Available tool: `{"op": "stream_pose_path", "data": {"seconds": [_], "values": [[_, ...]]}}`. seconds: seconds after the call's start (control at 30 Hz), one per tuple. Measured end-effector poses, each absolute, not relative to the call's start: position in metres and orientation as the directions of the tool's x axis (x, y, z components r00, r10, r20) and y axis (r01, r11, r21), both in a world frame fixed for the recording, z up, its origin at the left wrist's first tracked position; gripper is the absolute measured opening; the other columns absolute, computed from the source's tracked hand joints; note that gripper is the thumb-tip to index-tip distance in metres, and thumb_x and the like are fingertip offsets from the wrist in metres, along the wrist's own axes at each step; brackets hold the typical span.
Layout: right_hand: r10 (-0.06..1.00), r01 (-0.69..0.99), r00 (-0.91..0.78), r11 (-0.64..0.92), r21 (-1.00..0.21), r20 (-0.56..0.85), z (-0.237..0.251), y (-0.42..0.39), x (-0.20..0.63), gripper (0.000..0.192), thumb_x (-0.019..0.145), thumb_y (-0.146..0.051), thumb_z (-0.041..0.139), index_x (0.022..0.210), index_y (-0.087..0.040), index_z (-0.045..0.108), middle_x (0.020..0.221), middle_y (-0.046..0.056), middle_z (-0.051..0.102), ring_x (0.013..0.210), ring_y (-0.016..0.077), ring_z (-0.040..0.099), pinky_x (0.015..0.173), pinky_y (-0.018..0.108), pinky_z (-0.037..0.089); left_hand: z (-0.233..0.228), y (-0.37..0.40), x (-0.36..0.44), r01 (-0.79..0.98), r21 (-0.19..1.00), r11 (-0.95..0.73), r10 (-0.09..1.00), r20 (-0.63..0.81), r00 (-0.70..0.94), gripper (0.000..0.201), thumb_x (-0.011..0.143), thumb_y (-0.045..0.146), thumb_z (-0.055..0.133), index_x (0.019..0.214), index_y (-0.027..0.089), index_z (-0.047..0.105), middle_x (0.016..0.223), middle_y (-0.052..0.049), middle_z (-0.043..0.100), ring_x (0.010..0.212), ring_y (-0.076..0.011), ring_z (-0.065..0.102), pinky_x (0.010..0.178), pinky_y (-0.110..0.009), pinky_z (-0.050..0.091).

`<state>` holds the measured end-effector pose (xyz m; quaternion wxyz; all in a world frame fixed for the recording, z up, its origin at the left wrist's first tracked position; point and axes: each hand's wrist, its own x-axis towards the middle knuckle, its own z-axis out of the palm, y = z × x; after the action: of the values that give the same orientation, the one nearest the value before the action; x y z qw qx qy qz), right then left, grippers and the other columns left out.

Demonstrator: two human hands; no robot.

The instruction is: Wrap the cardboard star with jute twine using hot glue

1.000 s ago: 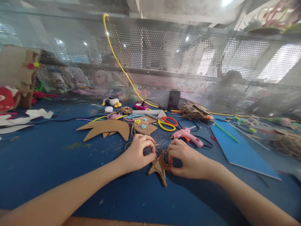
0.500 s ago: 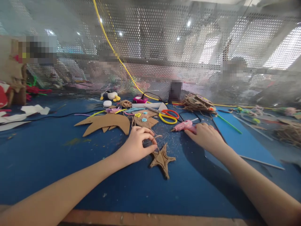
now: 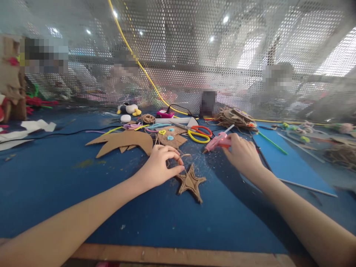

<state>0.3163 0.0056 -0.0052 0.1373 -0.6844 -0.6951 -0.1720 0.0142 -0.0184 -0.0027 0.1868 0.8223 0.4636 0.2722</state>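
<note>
On the blue surface (image 3: 55, 185), the left hand (image 3: 160, 167) pinches a strand of twine (image 3: 185, 155) beside the twine-wrapped star (image 3: 191, 181), keeping it taut. The right hand (image 3: 243, 154) has its fingers wrapped around the pink glue gun (image 3: 218, 142), lifted with its nozzle tilted down toward the star.

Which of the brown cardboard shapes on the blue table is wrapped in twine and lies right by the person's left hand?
The small star, just beside the left hand. The big fish-like cutout farther back is bare, flat cardboard.
</note>
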Motion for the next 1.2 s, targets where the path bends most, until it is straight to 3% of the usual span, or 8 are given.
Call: {"op": "stream_pose_path", "data": {"seconds": [0.17,0.33,0.47,0.67,0.87,1.2], "values": [[0.732,0.987,-0.158,0.112,0.111,0.663,0.0,0.005,0.322,0.027,0.093,-0.025,0.05,0.119,-0.018,0.055,0.107,0.013,0.071,0.1,0.0311,0.06,0.091,0.045,0.038,0.0,-0.018,0.014,0.67,0.567,-0.479,0.875,0.248,0.416,0.012,0.083,0.037,0.078,0.084,0.025,0.076,0.115,-0.004,0.069,0.121,-0.0315,0.047,0.112,-0.054,0.037],[0.632,0.978,-0.207,0.151,0.144,0.747,0.006,0.004,0.324,0.031,0.092,-0.026,0.053,0.122,-0.016,0.052,0.113,0.015,0.066,0.102,0.0317,0.057,0.089,0.044,0.039,0.0,-0.018,0.014,0.673,0.557,-0.486,0.871,0.254,0.419,0.014,0.084,0.039,0.076,0.083,0.025,0.076,0.114,-0.005,0.069,0.121,-0.0321,0.047,0.112,-0.055,0.038],[0.707,0.958,-0.25,0.282,0.061,0.662,0.004,0.0,0.314,0.013,0.093,-0.032,0.052,0.095,-0.021,0.048,0.098,0.011,0.059,0.082,0.0254,0.056,0.069,0.036,0.04,0.001,-0.018,0.015,0.666,0.566,-0.486,0.87,0.243,0.429,0.013,0.082,0.037,0.078,0.081,0.025,0.077,0.115,-0.004,0.069,0.122,-0.0319,0.048,0.113,-0.055,0.037],[0.722,0.853,-0.389,0.517,-0.072,0.572,-0.005,-0.009,0.296,0.024,0.09,-0.029,0.055,0.087,-0.026,0.031,0.088,0.003,0.047,0.073,0.0197,0.05,0.064,0.032,0.04,0.002,-0.017,0.015,0.646,0.608,-0.461,0.878,0.207,0.432,0.012,0.078,0.038,0.082,0.079,0.026,0.079,0.118,-0.003,0.069,0.125,-0.0322,0.049,0.114,-0.053,0.036],[0.678,0.829,-0.472,0.559,0.021,0.563,-0.005,-0.015,0.289,0.024,0.086,-0.019,0.054,0.089,-0.026,0.031,0.09,0.004,0.047,0.076,0.0211,0.05,0.067,0.034,0.044,-0.001,-0.015,0.015,0.631,0.614,-0.474,0.871,0.221,0.439,0.012,0.078,0.04,0.081,0.078,0.028,0.08,0.115,-0.003,0.071,0.123,-0.0313,0.05,0.113,-0.053,0.037],[0.655,0.788,-0.525,0.615,0.02,0.543,-0.007,-0.017,0.286,0.019,0.088,-0.017,0.049,0.088,-0.026,0.032,0.089,0.006,0.051,0.077,0.0221,0.052,0.069,0.034,0.046,-0.002,-0.014,0.014,0.632,0.6,-0.49,0.863,0.233,0.448,0.013,0.08,0.04,0.08,0.079,0.027,0.08,0.114,-0.004,0.071,0.122,-0.031,0.051,0.113,-0.053,0.038]]}}
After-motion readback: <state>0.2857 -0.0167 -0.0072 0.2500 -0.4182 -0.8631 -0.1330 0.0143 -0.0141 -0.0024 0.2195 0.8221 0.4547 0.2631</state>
